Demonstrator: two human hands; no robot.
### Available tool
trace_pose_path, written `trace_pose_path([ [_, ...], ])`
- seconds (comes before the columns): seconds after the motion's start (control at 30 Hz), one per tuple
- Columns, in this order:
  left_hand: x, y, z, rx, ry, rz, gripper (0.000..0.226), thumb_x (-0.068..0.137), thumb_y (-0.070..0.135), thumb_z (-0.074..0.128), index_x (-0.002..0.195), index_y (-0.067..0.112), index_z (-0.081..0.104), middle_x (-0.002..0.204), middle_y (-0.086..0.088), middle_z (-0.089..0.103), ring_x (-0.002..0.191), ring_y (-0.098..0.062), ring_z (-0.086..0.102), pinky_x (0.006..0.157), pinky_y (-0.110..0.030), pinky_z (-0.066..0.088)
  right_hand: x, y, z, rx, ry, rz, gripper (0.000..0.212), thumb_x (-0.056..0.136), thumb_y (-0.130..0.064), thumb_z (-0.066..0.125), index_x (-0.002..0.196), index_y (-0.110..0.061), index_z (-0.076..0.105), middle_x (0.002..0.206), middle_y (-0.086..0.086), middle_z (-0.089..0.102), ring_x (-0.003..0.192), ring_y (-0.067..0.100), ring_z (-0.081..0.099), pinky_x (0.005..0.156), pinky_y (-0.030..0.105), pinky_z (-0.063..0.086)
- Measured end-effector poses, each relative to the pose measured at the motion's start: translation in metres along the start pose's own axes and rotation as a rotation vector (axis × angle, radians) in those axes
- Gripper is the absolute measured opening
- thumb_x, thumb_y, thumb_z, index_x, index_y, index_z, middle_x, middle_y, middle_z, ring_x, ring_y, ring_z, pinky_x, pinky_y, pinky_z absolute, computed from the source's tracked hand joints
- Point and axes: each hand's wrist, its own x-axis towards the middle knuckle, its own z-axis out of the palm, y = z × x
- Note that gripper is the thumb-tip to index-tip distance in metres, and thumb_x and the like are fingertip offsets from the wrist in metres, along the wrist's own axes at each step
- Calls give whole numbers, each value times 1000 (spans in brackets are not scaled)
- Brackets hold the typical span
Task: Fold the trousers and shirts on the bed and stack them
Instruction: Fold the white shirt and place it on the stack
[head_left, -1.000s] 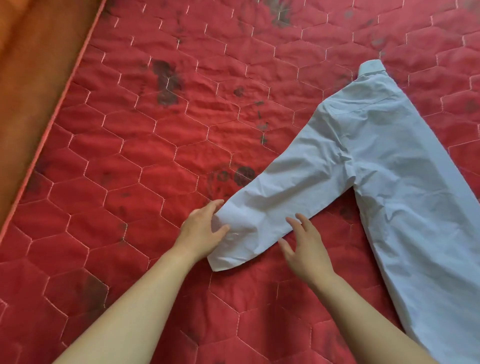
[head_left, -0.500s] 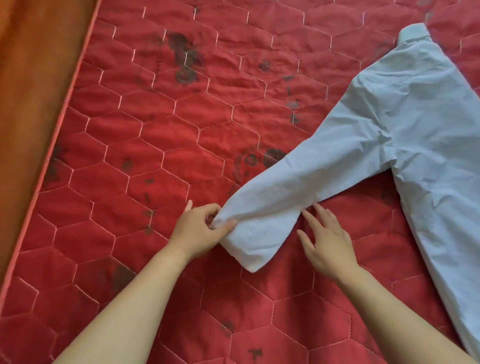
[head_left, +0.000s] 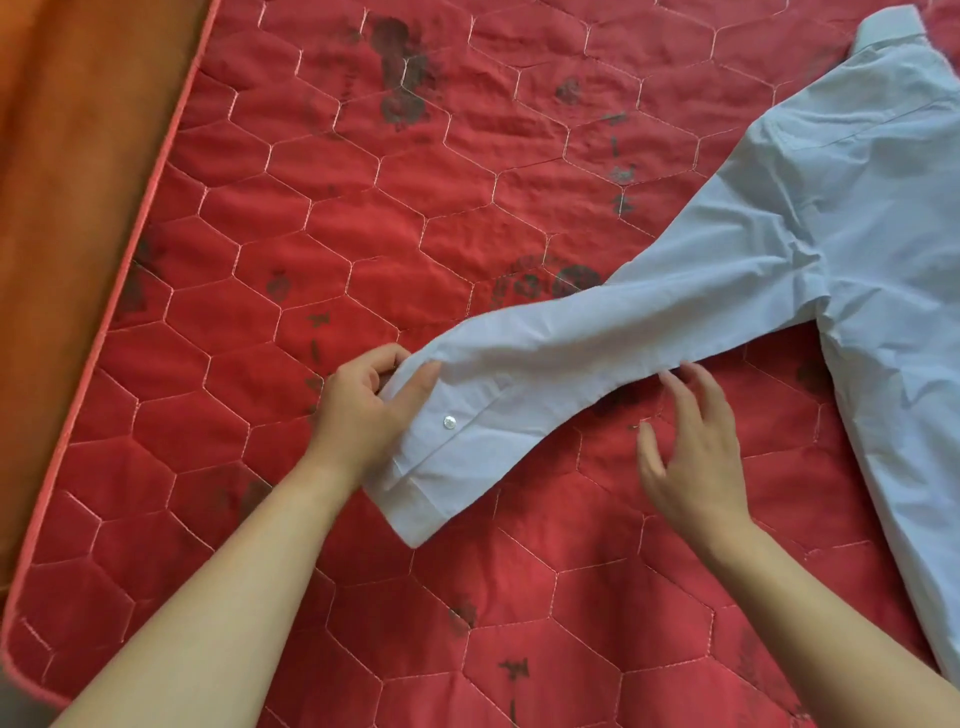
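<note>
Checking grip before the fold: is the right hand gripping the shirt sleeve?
No, the right hand is open with fingers spread beside the sleeve, while the left hand pinches the cuff.

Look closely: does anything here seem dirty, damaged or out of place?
Dark smudges dot the red quilted bed cover, heaviest near the top: stains or worn print, hard to tell. The pale shirt looks creased, not damaged.

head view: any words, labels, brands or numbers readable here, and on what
No readable text.
On the shirt, no label or print shows; the cuff button is plain.
On the red quilted cover, the dark marks are too faded and blurred to read.
</note>
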Motion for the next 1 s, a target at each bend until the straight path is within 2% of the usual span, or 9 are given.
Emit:
trace_pose_path([
  [0.07, 0, -11, -6, 107, -61, -97, 25, 79, 49, 62, 69, 27, 61, 57, 10, 56, 52, -2, 45, 48, -17, 35, 4, -11, 5, -2, -32, -59, 51, 83, -12, 62, 131, -13, 47, 144, 10, 36, 132, 29, 35, 100, 46, 36],
  [0.17, -17, -44, -7, 378, -308, -324, 13, 81, 37, 66, 73, 27, 63, 68, 10, 63, 66, -11, 56, 55, -23, 38, 12, -21, 22, -196, -281, -39, 45, 90, -30, 51, 133, -21, 44, 149, 7, 28, 138, 29, 25, 103, 48, 33],
  [0.27, -30, -67, -6, 532, -384, -380, 20, 82, 40, 63, 67, 27, 59, 66, 11, 58, 65, -10, 54, 52, -25, 33, 24, -26, 32, -236, -176, 9, 36, 87, -30, 52, 120, -16, 53, 141, 8, 39, 131, 31, 36, 94, 47, 37],
  [0.4, -28, -42, -9, 252, -191, -320, 27, 71, 41, 59, 64, 16, 60, 56, 8, 55, 56, -10, 46, 51, -26, 34, 37, -22, 31, -318, -375, -26, 49, 88, -32, 48, 135, -24, 37, 151, 5, 21, 139, 30, 19, 101, 48, 31],
  [0.5, -30, 17, -5, -88, -73, -253, 25, 63, 40, 62, 68, 15, 64, 57, 11, 57, 52, 0, 46, 48, -14, 37, 35, -19, -3, -185, -296, 38, 47, 87, -27, 53, 132, -17, 47, 145, 6, 37, 132, 27, 36, 97, 43, 39],
  [0.6, -31, 84, 22, -164, -10, -219, 6, 68, 30, 64, 71, 24, 66, 64, 17, 66, 56, 3, 54, 50, -12, 42, 25, 6, -64, -155, -223, 64, 48, 85, -24, 57, 132, -16, 49, 143, 6, 40, 131, 24, 38, 100, 44, 39],
  [0.77, -55, 197, 142, 144, -25, 77, 9, 76, 21, 69, 84, 18, 70, 86, 5, 69, 78, -8, 58, 67, -17, 38, -4, 102, -204, -150, -163, 197, 44, 85, -16, 61, 128, -8, 52, 134, 11, 48, 124, 31, 44, 104, 39, 33],
  [0.87, -105, 253, 253, 199, -271, 243, 18, 79, 19, 64, 96, 16, 68, 98, -1, 66, 94, -20, 60, 80, -29, 46, -26, 172, -285, -142, -142, 216, 41, 86, -14, 61, 126, -10, 53, 127, 9, 54, 120, 28, 48, 98, 35, 34],
  [1.0, -194, 298, 414, 279, -646, 127, 32, 85, 25, 52, 117, 23, 55, 114, -3, 53, 108, -28, 53, 84, -39, 46, -47, 266, -347, -101, -177, 286, 34, 85, -13, 60, 119, -13, 58, 118, 6, 60, 105, 21, 55, 86, 32, 39],
])
